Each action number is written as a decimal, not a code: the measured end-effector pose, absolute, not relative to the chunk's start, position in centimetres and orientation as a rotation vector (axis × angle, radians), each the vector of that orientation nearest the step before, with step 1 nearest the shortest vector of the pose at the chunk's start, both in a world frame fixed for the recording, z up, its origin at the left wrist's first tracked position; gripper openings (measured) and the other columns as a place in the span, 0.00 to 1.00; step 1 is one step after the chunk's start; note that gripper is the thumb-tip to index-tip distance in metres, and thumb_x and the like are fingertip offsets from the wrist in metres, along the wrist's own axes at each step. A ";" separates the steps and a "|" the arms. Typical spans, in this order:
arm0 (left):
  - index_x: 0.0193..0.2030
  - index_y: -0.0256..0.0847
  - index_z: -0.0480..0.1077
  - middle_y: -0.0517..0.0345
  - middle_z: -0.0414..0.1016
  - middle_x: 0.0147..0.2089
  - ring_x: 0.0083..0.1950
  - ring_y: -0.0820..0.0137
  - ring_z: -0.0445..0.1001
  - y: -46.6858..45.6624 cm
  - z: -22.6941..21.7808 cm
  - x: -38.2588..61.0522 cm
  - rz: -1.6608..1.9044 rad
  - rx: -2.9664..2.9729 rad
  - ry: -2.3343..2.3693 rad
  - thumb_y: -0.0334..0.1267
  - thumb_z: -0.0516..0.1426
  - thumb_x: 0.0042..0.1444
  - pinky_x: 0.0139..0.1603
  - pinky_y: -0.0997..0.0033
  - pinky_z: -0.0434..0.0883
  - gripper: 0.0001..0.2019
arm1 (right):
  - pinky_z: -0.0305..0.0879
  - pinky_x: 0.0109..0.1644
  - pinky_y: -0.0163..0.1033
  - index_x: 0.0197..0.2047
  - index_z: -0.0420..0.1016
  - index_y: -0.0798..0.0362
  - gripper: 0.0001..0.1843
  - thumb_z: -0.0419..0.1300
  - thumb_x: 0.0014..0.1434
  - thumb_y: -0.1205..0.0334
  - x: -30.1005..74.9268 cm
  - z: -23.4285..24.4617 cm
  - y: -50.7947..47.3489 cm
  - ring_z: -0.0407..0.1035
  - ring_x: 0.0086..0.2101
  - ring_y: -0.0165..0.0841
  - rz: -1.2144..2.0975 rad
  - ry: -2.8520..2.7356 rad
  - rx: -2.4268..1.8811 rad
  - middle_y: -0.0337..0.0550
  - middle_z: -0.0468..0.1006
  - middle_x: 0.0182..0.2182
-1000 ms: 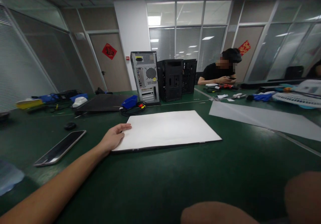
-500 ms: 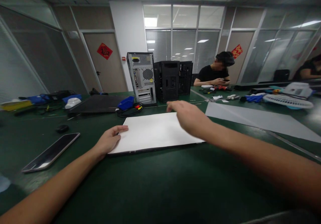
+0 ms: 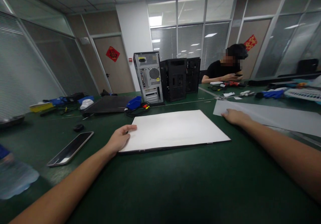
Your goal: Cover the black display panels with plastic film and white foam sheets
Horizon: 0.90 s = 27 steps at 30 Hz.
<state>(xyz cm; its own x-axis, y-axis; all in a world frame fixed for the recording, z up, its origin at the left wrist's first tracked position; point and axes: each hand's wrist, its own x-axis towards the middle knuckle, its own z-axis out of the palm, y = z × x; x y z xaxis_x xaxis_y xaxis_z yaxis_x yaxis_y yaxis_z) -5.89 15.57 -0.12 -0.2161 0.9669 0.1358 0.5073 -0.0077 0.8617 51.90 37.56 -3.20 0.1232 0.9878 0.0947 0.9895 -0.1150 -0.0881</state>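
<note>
Office rm w/ glass partitions (image 3: 190, 33), blinds (image 3: 17, 67), brown door (image 3: 117, 73), green table (image 3: 175, 184), prob. reflected ceiling lights (image 3: 154, 20).

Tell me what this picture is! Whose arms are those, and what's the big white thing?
There is no machine here. A person wears a camera on their head, so you see their own two arms reaching out, as if you were them. The left hand rests on the left edge of a flat white board; whether it grips the board is hard to tell. The right hand lies flat on a big grey sheet beside it. Everything sits on a dark green table. A phone lies to the left, and computer cases stand at the back. Another person sits farther away, busy with their own things.
</note>
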 end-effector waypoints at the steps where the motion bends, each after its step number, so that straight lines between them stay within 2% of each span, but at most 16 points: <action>1: 0.49 0.45 0.77 0.56 0.75 0.61 0.63 0.64 0.70 15.6 -0.1 -5.9 1.154 1.529 1.759 0.24 0.54 0.44 0.66 0.62 0.59 0.25 | 0.62 0.54 0.56 0.63 0.65 0.59 0.36 0.45 0.63 0.40 51.6 -3.0 37.6 0.66 0.53 0.53 -0.025 -1.991 -2.258 0.66 0.68 0.57; 7: 0.48 0.45 0.77 0.56 0.75 0.61 0.62 0.62 0.70 15.3 0.1 -5.7 1.150 1.531 1.774 0.24 0.53 0.44 0.65 0.61 0.61 0.24 | 0.65 0.49 0.52 0.60 0.68 0.58 0.30 0.50 0.63 0.47 50.0 -2.0 35.6 0.70 0.48 0.50 -0.110 -1.962 -2.225 0.66 0.73 0.50; 13: 0.48 0.47 0.77 0.57 0.75 0.61 0.60 0.62 0.72 15.1 0.4 -5.7 1.134 1.560 1.792 0.25 0.53 0.44 0.62 0.61 0.65 0.24 | 0.65 0.45 0.52 0.64 0.63 0.53 0.27 0.43 0.67 0.54 46.9 0.2 32.1 0.72 0.45 0.50 -0.316 -1.917 -2.078 0.61 0.75 0.49; 17: 0.46 0.45 0.77 0.55 0.77 0.58 0.61 0.63 0.72 15.2 0.4 -5.6 1.163 1.540 1.742 0.24 0.53 0.44 0.64 0.62 0.62 0.23 | 0.67 0.43 0.50 0.65 0.62 0.49 0.26 0.43 0.68 0.53 42.3 2.2 28.7 0.73 0.41 0.48 -0.513 -2.005 -1.784 0.55 0.77 0.47; 20: 0.47 0.44 0.76 0.54 0.78 0.57 0.61 0.65 0.72 15.3 0.3 -5.6 1.174 1.511 1.694 0.24 0.53 0.44 0.65 0.63 0.61 0.24 | 0.68 0.41 0.47 0.64 0.63 0.48 0.25 0.44 0.68 0.51 38.0 2.9 25.4 0.74 0.40 0.45 -0.498 -2.166 -1.597 0.52 0.78 0.47; 23: 0.48 0.43 0.75 0.54 0.77 0.57 0.62 0.66 0.71 15.4 0.2 -5.7 1.164 1.504 1.695 0.23 0.52 0.44 0.65 0.64 0.61 0.24 | 0.68 0.43 0.48 0.64 0.63 0.48 0.26 0.44 0.68 0.49 34.0 2.8 21.8 0.74 0.42 0.45 -0.387 -2.341 -1.437 0.52 0.78 0.48; 27: 0.48 0.42 0.75 0.53 0.76 0.59 0.63 0.68 0.70 15.4 0.3 -5.6 1.147 1.505 1.705 0.23 0.52 0.44 0.64 0.67 0.61 0.24 | 0.68 0.49 0.50 0.63 0.67 0.48 0.32 0.46 0.65 0.38 31.3 2.5 18.7 0.72 0.47 0.45 -0.099 -2.567 -1.207 0.50 0.77 0.50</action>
